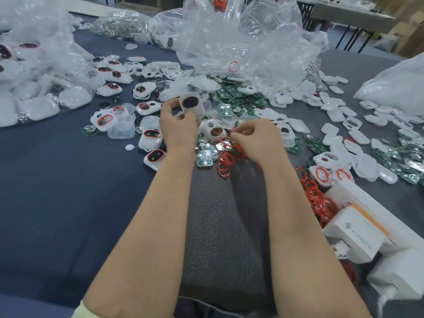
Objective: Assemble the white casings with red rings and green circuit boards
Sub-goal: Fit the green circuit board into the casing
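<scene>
The left hand (176, 125) grips a white casing (192, 104) tipped up so its hole shows, ready for a ring, I think. At four o'clock from it, the right hand (254, 136) pinches a red ring (234, 131) above the ring pile (226, 160) on the desk (68, 180).

Casing (191, 104): white, dark oval opening facing the camera, tilted upright, gripped in left hand (176, 122). Second casing (213, 131) lies at its 4 o'clock. Red rings (226, 160) heaped at 6 o'clock. One ring (233, 131) pinched by right hand (254, 136). Green boards (241, 95) piled at 1 o'clock. Ringed casings (151, 140) at 9 o'clock.
</scene>
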Demonstrator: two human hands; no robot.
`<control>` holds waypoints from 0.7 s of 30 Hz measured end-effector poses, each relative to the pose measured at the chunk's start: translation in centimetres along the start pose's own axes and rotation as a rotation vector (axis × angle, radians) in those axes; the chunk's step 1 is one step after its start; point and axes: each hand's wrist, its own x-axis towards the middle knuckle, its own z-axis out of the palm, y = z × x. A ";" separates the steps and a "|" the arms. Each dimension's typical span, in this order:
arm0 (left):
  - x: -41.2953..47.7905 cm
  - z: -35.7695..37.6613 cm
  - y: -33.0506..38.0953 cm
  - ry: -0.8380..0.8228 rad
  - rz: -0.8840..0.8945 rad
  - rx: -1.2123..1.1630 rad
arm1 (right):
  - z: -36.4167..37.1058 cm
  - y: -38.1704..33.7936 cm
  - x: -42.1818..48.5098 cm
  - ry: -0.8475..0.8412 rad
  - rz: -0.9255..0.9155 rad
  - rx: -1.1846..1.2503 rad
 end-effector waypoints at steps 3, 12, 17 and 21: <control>-0.4 0.2 -0.1 -0.030 -0.002 0.012 | 0.8 -0.5 0.0 0.013 -0.007 -0.025; -0.2 -0.5 0.8 0.138 -0.004 -0.142 | 2.8 -1.3 -0.3 -0.052 -0.075 -0.076; -0.3 -0.6 1.0 0.165 -0.025 -0.262 | 3.8 -1.6 -0.5 0.060 -0.095 -0.195; -0.4 -0.6 1.1 0.155 -0.048 -0.281 | 3.7 -1.0 -0.2 0.204 -0.035 -0.164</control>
